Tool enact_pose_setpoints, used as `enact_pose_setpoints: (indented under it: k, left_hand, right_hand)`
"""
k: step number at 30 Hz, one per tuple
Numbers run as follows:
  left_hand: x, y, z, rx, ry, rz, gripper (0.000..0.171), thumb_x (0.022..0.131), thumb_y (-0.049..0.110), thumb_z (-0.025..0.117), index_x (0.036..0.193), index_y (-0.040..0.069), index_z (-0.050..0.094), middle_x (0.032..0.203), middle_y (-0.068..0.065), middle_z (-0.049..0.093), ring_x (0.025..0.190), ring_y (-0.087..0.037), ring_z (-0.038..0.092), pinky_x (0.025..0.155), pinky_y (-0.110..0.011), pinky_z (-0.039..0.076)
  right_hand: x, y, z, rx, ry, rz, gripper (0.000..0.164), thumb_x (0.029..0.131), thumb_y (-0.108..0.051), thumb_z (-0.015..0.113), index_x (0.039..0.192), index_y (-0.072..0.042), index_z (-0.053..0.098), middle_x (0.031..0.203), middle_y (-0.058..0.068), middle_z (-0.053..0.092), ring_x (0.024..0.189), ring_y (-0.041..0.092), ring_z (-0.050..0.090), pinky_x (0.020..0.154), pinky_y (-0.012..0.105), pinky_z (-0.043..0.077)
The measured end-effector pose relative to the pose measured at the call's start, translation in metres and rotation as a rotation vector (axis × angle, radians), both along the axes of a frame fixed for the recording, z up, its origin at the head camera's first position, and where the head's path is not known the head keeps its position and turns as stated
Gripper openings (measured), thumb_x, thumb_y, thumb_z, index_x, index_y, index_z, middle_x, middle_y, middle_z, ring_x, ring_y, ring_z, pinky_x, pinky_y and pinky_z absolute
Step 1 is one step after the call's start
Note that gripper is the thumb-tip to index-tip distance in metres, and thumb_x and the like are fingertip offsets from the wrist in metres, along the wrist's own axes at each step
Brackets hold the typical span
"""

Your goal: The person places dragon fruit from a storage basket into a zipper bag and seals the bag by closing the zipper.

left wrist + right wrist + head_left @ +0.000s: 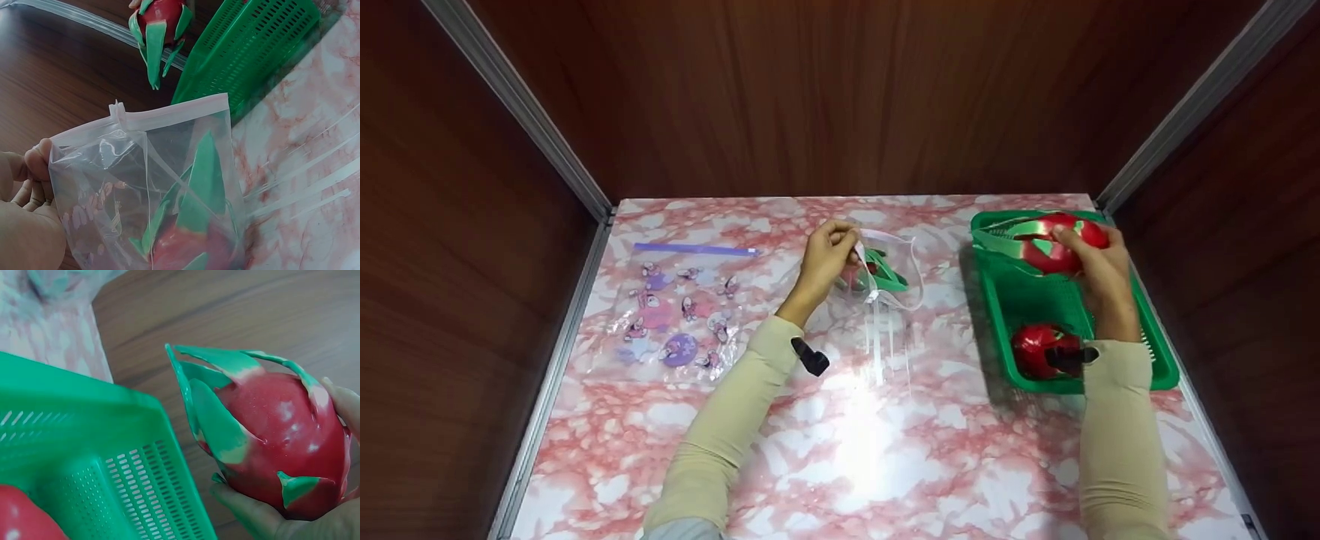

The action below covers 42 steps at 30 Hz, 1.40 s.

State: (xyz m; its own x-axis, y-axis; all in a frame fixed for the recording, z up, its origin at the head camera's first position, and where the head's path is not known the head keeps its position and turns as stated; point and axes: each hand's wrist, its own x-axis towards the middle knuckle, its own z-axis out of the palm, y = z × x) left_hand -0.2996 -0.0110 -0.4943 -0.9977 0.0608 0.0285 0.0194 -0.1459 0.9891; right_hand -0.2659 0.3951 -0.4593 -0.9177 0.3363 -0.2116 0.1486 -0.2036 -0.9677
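My right hand [1104, 274] grips a red dragon fruit [281, 439] with green leaf tips, raised above the green basket [994, 315]. Inside that basket lies another dragon fruit [1039, 349], partly hidden by the right wrist's camera. With fingertips and thumb, my left hand [826, 255] pinches the edge of a clear zip bag [174, 121], whose mouth is spread in the head view. A dragon fruit [191, 242] shows through the bag's plastic, its green leaves pointing up towards the zip.
A second clear bag [682, 315] with a purple zip and printed cartoon figures lies flat at the left. Dark wood-look panels [840, 97] stand at the back and both sides. The table [810, 450] has a pink and white marbled top.
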Motion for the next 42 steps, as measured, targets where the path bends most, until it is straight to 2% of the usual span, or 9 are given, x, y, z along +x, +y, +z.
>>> enact_pose_setpoints:
  k: [5,10,22,29,36,42]
  left_hand:
    - [-0.001,-0.001,-0.001,0.007,0.015,0.002,0.021,0.106,0.003,0.058,0.122,-0.007,0.067,0.079,0.002,0.064,0.06,-0.006,0.059,0.059,-0.017,0.055]
    - [-0.001,-0.001,0.0,-0.007,0.014,0.006,0.023,0.107,0.003,0.057,0.123,-0.008,0.069,0.078,0.002,0.064,0.06,-0.006,0.059,0.059,-0.017,0.054]
    - [0.0,-0.001,-0.001,0.004,0.001,0.008,0.022,0.107,0.004,0.058,0.121,-0.008,0.069,0.076,0.003,0.063,0.06,-0.005,0.059,0.058,-0.017,0.056]
    - [0.0,-0.001,-0.001,0.013,-0.007,0.002,0.021,0.107,0.004,0.058,0.12,-0.009,0.069,0.075,0.002,0.063,0.059,-0.005,0.059,0.058,-0.018,0.057]
    - [0.001,0.0,-0.001,0.032,0.01,-0.007,0.021,0.108,0.003,0.057,0.12,-0.01,0.067,0.076,0.002,0.063,0.059,-0.006,0.06,0.059,-0.019,0.057]
    - [0.0,0.001,-0.001,0.039,0.002,-0.003,0.021,0.108,0.003,0.058,0.12,-0.011,0.068,0.078,0.002,0.064,0.059,-0.005,0.059,0.058,-0.018,0.056]
  right_hand:
    - [0.0,-0.008,0.0,0.009,0.001,0.017,0.075,0.09,-0.023,0.088,0.145,-0.02,0.036,0.127,-0.003,0.048,0.101,0.013,0.064,0.069,0.02,0.063]
    - [0.001,-0.017,0.0,0.028,-0.013,0.032,0.078,0.09,-0.024,0.087,0.148,-0.019,0.035,0.127,-0.004,0.047,0.103,0.012,0.063,0.07,0.02,0.063]
    - [0.006,-0.032,0.002,0.031,0.045,0.087,0.072,0.091,-0.024,0.087,0.144,-0.02,0.038,0.129,-0.002,0.05,0.103,0.014,0.065,0.073,0.021,0.064]
    - [0.007,-0.041,0.002,0.033,0.081,0.09,0.064,0.092,-0.019,0.085,0.139,-0.02,0.041,0.127,0.002,0.052,0.095,0.012,0.069,0.071,0.021,0.064]
    - [0.008,-0.046,0.003,0.038,0.097,0.125,0.067,0.093,-0.02,0.084,0.142,-0.019,0.039,0.132,0.0,0.049,0.111,0.018,0.062,0.079,0.021,0.065]
    - [0.008,-0.052,0.003,0.056,0.097,0.12,0.068,0.094,-0.02,0.084,0.146,-0.018,0.04,0.131,0.0,0.049,0.109,0.017,0.063,0.079,0.02,0.064]
